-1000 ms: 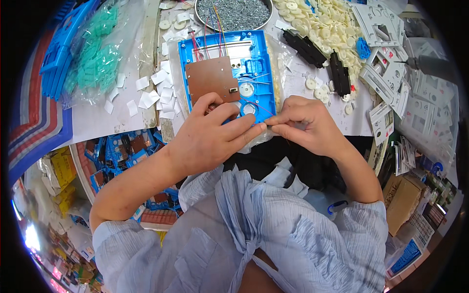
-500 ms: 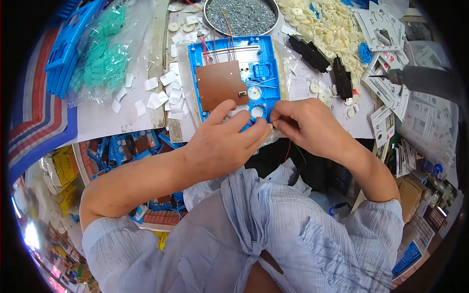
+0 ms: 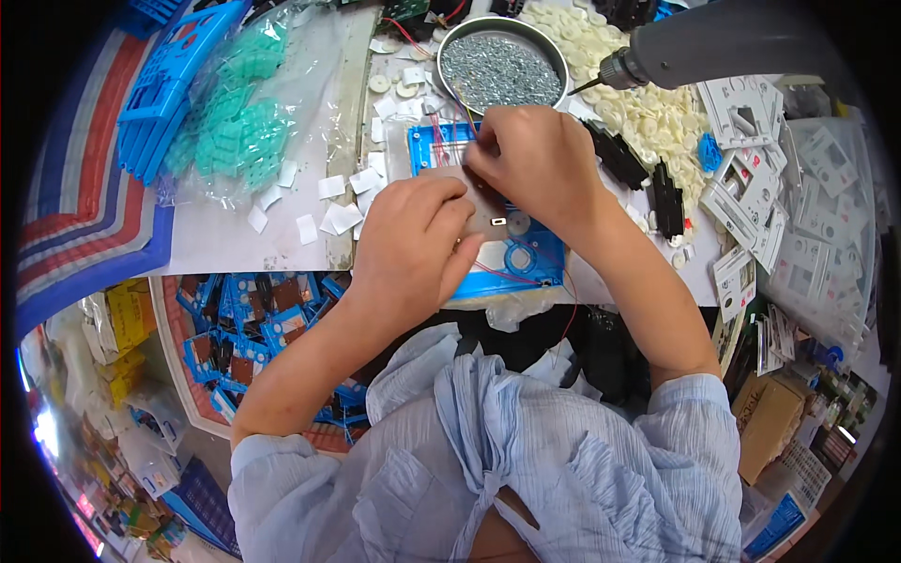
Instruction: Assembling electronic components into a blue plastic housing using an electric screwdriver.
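Note:
A blue plastic case [image 3: 549,251] lies in front of me on the table, with a brown circuit board [image 3: 483,202] over its middle. My left hand [image 3: 408,244] is closed at the board's lower left, fingers curled and thumb bent in; what it grips is hidden. Across the board's upper right, my right hand [image 3: 535,159] is closed with its fingertips pinched, and I cannot make out what is in them. Thin coloured wires [image 3: 439,141] rise at the case's far side. A pink wire [image 3: 502,272] runs along its near part.
Beyond the case stands a round tray [image 3: 561,70] of small screws. An electric screwdriver [image 3: 657,61] reaches in from the upper right. Cream discs [image 3: 657,122], black parts [image 3: 668,202] and white panels [image 3: 741,211] lie right; green pieces [image 3: 253,141] left. A basket [image 3: 202,399] of blue assemblies sits below.
My right hand has moved from the case's near right edge up over the board. My left hand has drawn back to the board's lower left. The screwdriver now shows farther left and higher.

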`<state>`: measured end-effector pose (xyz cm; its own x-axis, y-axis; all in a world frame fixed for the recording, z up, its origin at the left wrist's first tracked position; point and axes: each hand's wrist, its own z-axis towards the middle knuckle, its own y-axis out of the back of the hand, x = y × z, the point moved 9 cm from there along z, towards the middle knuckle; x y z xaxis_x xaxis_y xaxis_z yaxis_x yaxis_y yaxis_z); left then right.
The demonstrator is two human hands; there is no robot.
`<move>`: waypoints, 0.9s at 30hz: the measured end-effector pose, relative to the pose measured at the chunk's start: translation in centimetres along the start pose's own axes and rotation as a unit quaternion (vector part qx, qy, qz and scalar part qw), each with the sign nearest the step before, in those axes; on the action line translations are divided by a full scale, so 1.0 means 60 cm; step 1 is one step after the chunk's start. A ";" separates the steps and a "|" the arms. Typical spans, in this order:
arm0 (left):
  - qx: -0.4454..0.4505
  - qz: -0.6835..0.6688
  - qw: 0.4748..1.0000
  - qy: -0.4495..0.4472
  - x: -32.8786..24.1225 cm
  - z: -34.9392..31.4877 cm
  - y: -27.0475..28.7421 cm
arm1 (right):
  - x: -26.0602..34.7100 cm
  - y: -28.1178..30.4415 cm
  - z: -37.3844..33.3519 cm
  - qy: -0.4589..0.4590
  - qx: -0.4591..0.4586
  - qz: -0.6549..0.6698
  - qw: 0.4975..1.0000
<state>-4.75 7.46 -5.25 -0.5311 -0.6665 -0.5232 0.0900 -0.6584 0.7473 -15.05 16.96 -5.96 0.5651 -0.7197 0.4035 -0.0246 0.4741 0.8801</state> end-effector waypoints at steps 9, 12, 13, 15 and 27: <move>-0.138 -0.078 0.979 0.131 0.092 0.031 0.024 | 0.024 0.003 -0.071 0.062 0.010 0.169 0.984; -0.120 0.041 0.976 0.176 0.127 0.057 0.035 | 0.027 0.000 -0.071 0.063 0.028 0.174 0.982; -0.122 0.064 0.977 0.163 0.134 0.062 0.035 | 0.032 0.002 -0.071 0.064 0.031 0.173 0.982; -0.106 0.051 0.978 0.174 0.138 0.071 0.025 | 0.040 0.009 -0.075 0.066 0.038 0.170 0.983; -0.117 -0.043 0.986 0.109 0.094 0.069 0.017 | 0.016 0.054 0.009 0.199 -0.042 0.072 0.976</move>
<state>-11.13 4.46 -5.72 -0.3541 -0.6470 -0.6753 0.2582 -0.7616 0.5944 -15.01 17.52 -2.60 0.8372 -0.3952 0.3780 -0.0701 0.6079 0.7909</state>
